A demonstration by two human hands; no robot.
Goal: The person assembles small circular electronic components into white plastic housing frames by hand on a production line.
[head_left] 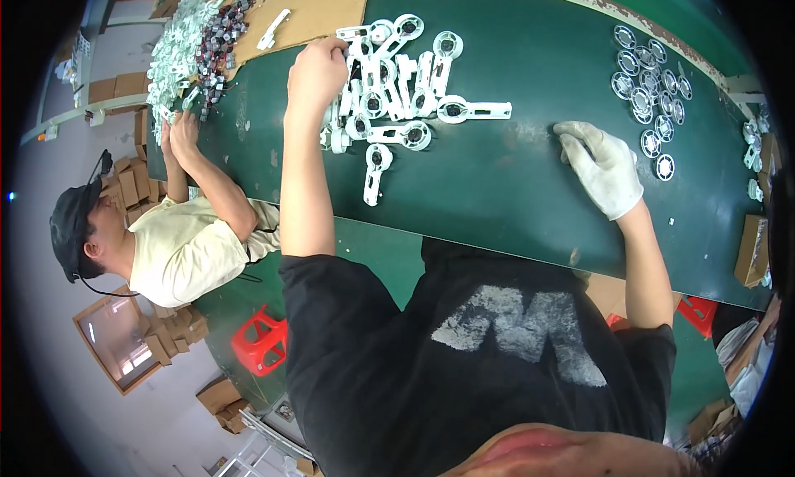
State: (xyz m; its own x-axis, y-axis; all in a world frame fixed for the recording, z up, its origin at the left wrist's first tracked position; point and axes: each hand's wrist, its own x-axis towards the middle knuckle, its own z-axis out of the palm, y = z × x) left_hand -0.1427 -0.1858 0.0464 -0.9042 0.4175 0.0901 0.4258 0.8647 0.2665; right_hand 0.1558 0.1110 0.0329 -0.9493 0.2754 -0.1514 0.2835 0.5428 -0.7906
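Note:
My bare left hand (318, 75) reaches to the far left edge of a pile of white handheld-fan housings (389, 89). Its fingers are curled closed beside the handle of one white fan housing (354, 31); the hand hides whatever they may pinch. Each housing has a round ring head with a dark centre and a slotted handle. On the right, my right hand (603, 169) wears a white glove and hovers over or rests on the green table (497, 179). Its fingers are loosely bent, with a gap between thumb and fingers, and hold nothing visible.
Round silvery fan grilles (646, 84) lie scattered at the right. Cardboard (306, 17) covers the far left, beside heaped white parts (178, 50) and small dark motors (222, 50). A co-worker (178, 237) handles parts there. A carton (752, 249) stands near the right end.

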